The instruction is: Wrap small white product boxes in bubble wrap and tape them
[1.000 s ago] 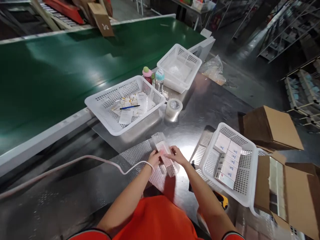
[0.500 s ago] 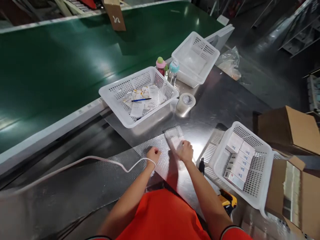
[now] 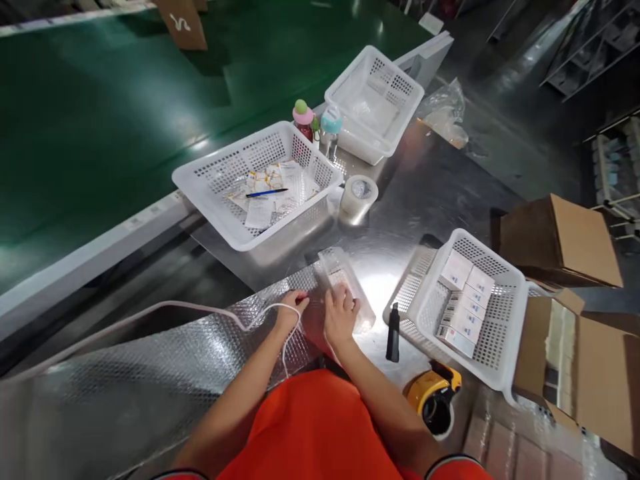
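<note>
My left hand (image 3: 289, 312) is closed over the sheet of bubble wrap (image 3: 220, 357), its fingertips pressed together; what they hold, if anything, is hidden. A white cord (image 3: 200, 307) runs across the sheet and passes over that wrist. Just to the right, my right hand (image 3: 341, 317) has its bent fingers on a long, clear-wrapped package (image 3: 357, 293), gripping its near left side. Pale contents show faintly through the wrapping. A black utility knife (image 3: 393, 333) lies on the metal table right of the package.
White baskets hold papers and a blue pen (image 3: 267, 193), and small white boxes (image 3: 465, 293). A tape roll (image 3: 359, 199) and bottles (image 3: 330, 130) stand beyond my hands. A yellow tape dispenser (image 3: 433, 397) sits near my right arm. Cardboard boxes (image 3: 557, 240) stand right; a green conveyor (image 3: 100, 127) runs behind.
My right hand has shifted to the package's near left side, and more of the package shows. The left hand stays closed on the sheet. The view has turned slightly, uncovering the knife and tape dispenser.
</note>
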The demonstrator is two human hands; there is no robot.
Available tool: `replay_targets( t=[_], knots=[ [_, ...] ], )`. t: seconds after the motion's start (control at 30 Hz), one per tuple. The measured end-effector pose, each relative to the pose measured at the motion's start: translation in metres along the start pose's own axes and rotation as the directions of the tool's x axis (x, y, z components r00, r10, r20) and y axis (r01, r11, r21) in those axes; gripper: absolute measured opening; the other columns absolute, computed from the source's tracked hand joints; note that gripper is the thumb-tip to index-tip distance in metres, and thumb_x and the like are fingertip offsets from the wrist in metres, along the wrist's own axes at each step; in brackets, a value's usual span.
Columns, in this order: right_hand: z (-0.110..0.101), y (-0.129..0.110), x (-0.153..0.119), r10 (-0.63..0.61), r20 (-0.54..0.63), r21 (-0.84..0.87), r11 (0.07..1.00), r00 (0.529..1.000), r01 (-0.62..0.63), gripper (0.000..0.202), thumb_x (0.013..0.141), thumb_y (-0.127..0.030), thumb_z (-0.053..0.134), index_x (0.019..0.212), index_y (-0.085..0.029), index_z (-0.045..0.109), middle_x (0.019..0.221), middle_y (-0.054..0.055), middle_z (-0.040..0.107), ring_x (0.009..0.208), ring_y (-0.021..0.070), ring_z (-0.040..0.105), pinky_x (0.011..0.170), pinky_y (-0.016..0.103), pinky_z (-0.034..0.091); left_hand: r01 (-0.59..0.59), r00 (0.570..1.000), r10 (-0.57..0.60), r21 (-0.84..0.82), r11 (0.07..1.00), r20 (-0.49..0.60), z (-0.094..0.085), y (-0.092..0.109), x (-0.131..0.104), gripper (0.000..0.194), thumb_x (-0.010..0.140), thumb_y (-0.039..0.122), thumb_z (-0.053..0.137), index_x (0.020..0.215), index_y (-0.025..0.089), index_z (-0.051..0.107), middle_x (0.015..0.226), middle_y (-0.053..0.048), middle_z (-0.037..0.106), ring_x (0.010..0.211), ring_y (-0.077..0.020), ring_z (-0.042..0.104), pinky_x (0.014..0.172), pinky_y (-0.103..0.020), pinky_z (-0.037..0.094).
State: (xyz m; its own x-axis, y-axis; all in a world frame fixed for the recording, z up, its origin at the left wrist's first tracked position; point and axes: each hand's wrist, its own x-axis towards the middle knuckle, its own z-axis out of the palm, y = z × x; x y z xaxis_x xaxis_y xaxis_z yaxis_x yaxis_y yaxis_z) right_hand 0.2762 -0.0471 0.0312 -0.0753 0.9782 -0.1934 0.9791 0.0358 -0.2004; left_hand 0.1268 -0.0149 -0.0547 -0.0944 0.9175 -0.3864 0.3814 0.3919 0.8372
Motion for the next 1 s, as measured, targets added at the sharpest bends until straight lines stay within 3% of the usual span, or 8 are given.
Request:
replay_targets(
  t=[0.1,0.17,0.23,0.33,0.43,0.67,0.87,1.0],
  knots=[
    [0.0,-0.008,0.0,-0.216,0.057,-0.018,0.976,0.975,0.218,0.046,0.101,-0.018,0.042,0.145,-0.024,0.054,0.136,0.017,0.062,0.128,0.0337,0.05,0.113,0.062,0.03,-0.018,0.999,0.013,0.102,0.995,0.051,-0.008,0.005,-0.001,0.015,0.081,0.016,0.063,0.091,0.018,0.074,0.092,-0.008,0.072,0.087,-0.0209,0.067,0.088,-0.035,0.053],
    [0.003,-0.008,0.006,-0.282,0.095,-0.034,0.958,0.955,0.286,0.042,0.101,-0.02,0.043,0.141,-0.023,0.057,0.129,0.015,0.065,0.119,0.0307,0.053,0.11,0.058,0.035,-0.037,0.998,0.021,0.304,0.952,0.055,-0.016,0.008,-0.007,0.026,0.081,0.017,0.065,0.105,0.018,0.074,0.106,-0.01,0.071,0.095,-0.0234,0.067,0.092,-0.037,0.052],
    [0.007,-0.004,0.013,-0.245,0.1,-0.054,0.966,0.964,0.251,0.046,0.1,-0.02,0.046,0.145,-0.022,0.053,0.141,0.018,0.057,0.121,0.0303,0.053,0.108,0.054,0.037,-0.052,0.999,0.043,0.545,0.837,0.028,-0.025,0.01,-0.015,0.041,0.08,0.022,0.07,0.121,0.021,0.071,0.126,-0.014,0.065,0.11,-0.0285,0.063,0.098,-0.042,0.05],
    [0.007,0.004,0.021,-0.047,0.068,-0.089,0.995,0.997,0.053,0.069,0.093,-0.024,0.059,0.159,-0.026,0.038,0.165,0.02,0.03,0.141,0.039,0.038,0.11,0.058,0.032,-0.044,0.996,0.083,0.747,0.663,-0.015,-0.034,0.013,-0.025,0.053,0.083,0.034,0.072,0.134,0.024,0.065,0.15,-0.017,0.051,0.134,-0.0373,0.049,0.108,-0.052,0.043],
    [-0.003,0.013,0.03,0.054,0.124,-0.101,0.994,0.991,-0.042,0.088,0.084,-0.034,0.071,0.162,-0.036,0.03,0.172,0.016,0.014,0.148,0.0475,0.026,0.108,0.062,0.031,-0.033,0.996,0.084,0.81,0.585,-0.021,-0.034,0.02,-0.027,0.058,0.087,0.038,0.068,0.142,0.024,0.06,0.16,-0.018,0.043,0.145,-0.04,0.038,0.114,-0.059,0.037],
    [-0.021,0.044,0.057,0.077,0.152,-0.14,0.989,0.985,-0.055,0.09,0.083,-0.039,0.071,0.162,-0.038,0.027,0.173,0.016,0.006,0.149,0.0477,0.026,0.11,0.059,0.031,-0.148,0.988,0.039,0.844,0.516,0.149,-0.018,0.032,-0.011,0.064,0.097,0.036,0.046,0.159,0.025,0.036,0.171,-0.015,0.025,0.156,-0.0357,0.025,0.119,-0.074,0.019],
    [-0.014,0.061,0.064,0.001,0.161,-0.213,0.976,0.987,0.034,0.104,0.084,-0.05,0.073,0.166,-0.033,0.011,0.173,0.017,-0.005,0.153,0.0515,0.011,0.114,0.071,0.017,-0.196,0.97,-0.033,0.852,0.486,0.242,-0.011,0.021,-0.009,0.105,0.085,0.066,0.06,0.165,0.021,0.009,0.173,-0.016,-0.003,0.16,-0.0406,-0.002,0.118,-0.08,0.004],
    [-0.015,0.058,0.048,0.077,0.187,-0.227,0.973,0.979,-0.033,0.117,0.078,-0.037,0.08,0.166,-0.036,0.003,0.173,0.016,-0.008,0.154,0.0526,0.004,0.113,0.077,0.017,-0.204,0.963,-0.061,0.861,0.466,0.262,-0.013,0.013,-0.006,0.109,0.083,0.073,0.058,0.165,0.022,0.006,0.173,-0.016,-0.006,0.16,-0.0408,-0.006,0.117,-0.08,0.002]
  ],
)
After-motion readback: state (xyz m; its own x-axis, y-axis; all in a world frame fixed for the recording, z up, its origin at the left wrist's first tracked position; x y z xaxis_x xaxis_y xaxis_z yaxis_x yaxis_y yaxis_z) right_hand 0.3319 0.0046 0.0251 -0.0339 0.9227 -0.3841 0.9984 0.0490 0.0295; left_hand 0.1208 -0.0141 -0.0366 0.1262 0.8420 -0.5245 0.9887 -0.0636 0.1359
